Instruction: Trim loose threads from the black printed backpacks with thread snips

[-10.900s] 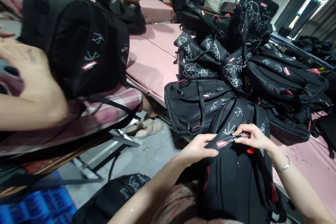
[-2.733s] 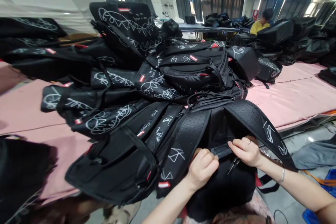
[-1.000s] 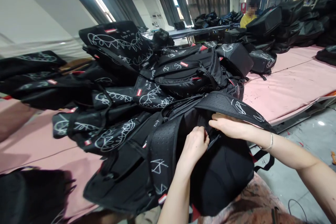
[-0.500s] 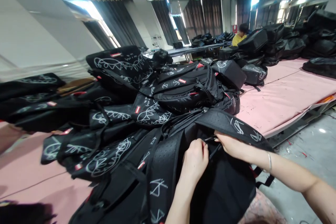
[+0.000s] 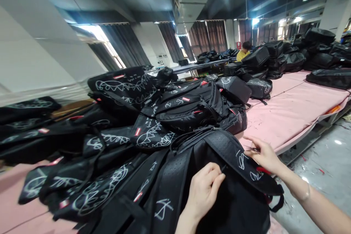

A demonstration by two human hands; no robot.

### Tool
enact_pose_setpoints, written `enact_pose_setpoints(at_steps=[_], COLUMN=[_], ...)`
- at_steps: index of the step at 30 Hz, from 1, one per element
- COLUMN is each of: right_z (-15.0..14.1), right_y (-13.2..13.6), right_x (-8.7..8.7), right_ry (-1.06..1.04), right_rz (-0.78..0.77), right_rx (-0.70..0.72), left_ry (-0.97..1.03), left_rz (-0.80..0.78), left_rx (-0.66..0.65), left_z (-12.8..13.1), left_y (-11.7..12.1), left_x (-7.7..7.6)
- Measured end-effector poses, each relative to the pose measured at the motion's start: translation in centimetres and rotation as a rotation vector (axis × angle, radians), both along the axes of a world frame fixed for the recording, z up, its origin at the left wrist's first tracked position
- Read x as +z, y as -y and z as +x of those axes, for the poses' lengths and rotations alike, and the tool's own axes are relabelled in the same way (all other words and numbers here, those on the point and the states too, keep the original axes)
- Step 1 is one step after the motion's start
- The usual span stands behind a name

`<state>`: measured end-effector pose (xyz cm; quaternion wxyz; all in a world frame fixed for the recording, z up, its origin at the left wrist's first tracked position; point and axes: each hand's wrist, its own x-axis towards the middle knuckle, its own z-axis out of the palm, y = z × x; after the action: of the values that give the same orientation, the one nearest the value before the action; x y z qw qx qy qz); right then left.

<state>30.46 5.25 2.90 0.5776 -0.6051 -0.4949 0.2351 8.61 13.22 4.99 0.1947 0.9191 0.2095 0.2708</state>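
Observation:
A black backpack (image 5: 233, 204) lies before me, its back panel and padded shoulder straps facing me. White scribbled marks run along the right strap (image 5: 233, 150) and the left strap (image 5: 171, 190). My left hand (image 5: 204, 190) is closed, its fingertips pinching black material of the backpack between the two straps; the exact piece is partly hidden. Just beyond the right strap is my right hand (image 5: 263, 155), its index finger stretched and the others curled round a small dark tool (image 5: 255, 149), mostly covered by the fingers.
Several black backpacks (image 5: 189, 106) with white scribbles and red tags are heaped behind and to the left. More dark bags (image 5: 274, 56) are piled on the pink-covered table (image 5: 296, 106) at the right. A person in yellow (image 5: 242, 55) is in the background. Thread scraps lie on the floor (image 5: 323, 161).
My right hand has moved right, away from my left hand and out over the right strap. My left hand stays by the back panel, slightly lower in view. The camera has tilted up.

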Motion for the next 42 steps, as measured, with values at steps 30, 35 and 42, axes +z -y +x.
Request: enact_pose_setpoints(at_steps=[30, 35, 42], right_z=[-5.5, -5.4, -7.1], right_y=[-3.7, -3.0, -1.7], right_x=[-6.8, -7.6, -8.4], right_ry=[-0.95, -1.036, -0.687], right_rz=[-0.14, -0.194, -0.133], right_rx=[0.569, 0.564, 0.387], left_ry=[0.434, 0.474, 0.245], left_rz=[-0.33, -0.422, -0.278], left_rx=[0.517, 0.601, 0.616], left_z=[1.2, 1.3, 1.4], left_y=[-2.3, -2.1, 0.1], left_x=[-2.9, -3.9, -4.9])
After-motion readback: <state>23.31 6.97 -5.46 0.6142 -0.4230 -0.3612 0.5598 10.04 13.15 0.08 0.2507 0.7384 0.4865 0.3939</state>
